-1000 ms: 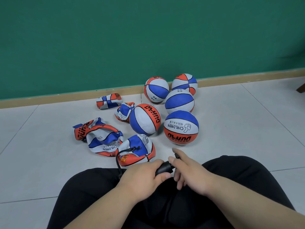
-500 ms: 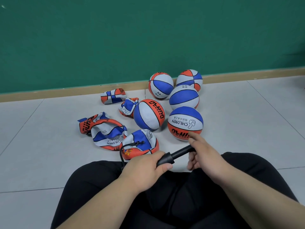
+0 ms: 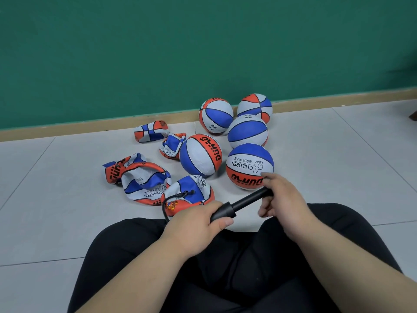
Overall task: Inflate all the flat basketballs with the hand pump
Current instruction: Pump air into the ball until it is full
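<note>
My left hand [image 3: 194, 222] grips the barrel of the black hand pump [image 3: 228, 210] above my lap. My right hand [image 3: 282, 199] holds the pump's handle, and the rod is drawn out up and to the right. A thin black hose runs from the pump to the valve of a flat basketball [image 3: 188, 197] on the floor in front of my knees. Other flat balls lie to its left [image 3: 144, 184], with two more farther back [image 3: 150, 131] [image 3: 172, 146]. Several round red, white and blue basketballs [image 3: 249, 166] stand to the right.
I sit cross-legged in black trousers [image 3: 225, 267] on a grey tiled floor [image 3: 56, 211]. A green wall [image 3: 203, 53] with a tan skirting board runs behind the balls. A dark object shows at the far right edge [image 3: 413, 115].
My right hand has pulled the pump handle away from my left hand, up and to the right, drawing the rod out. My left hand stayed on the barrel.
</note>
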